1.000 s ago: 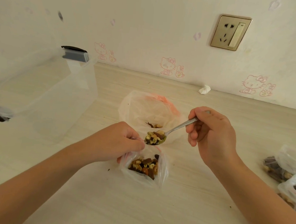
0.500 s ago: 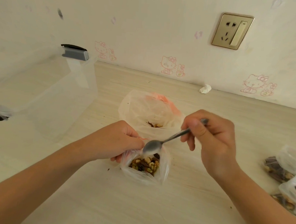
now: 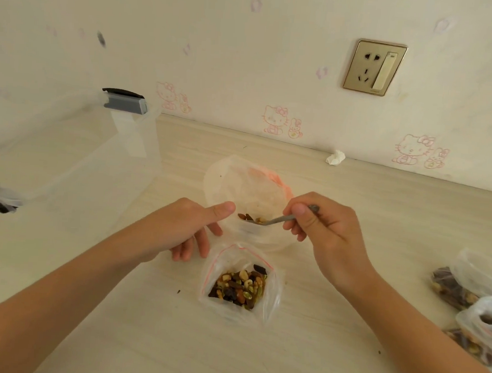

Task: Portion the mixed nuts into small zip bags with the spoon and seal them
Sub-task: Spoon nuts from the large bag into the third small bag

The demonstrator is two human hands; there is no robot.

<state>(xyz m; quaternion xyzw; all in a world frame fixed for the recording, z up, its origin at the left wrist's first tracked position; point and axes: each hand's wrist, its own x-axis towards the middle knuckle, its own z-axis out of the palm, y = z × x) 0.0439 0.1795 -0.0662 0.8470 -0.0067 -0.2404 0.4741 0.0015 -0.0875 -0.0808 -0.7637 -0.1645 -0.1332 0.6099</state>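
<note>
A small zip bag with a red seal line stands open on the table, holding mixed nuts. Behind it stands a larger clear bag with a few nuts left at its bottom. My right hand grips the metal spoon, whose bowl reaches into the larger bag among the nuts. My left hand hovers beside the small bag with fingers relaxed and thumb extended toward the larger bag's near rim, holding nothing.
A clear plastic storage box with grey latches stands at the left. Filled nut bags lie at the right edge. A crumpled tissue sits by the wall, and a wall socket is above.
My left hand has let go of the small bag, which now stands by itself. My right hand has moved the emptied spoon back into the larger bag.
</note>
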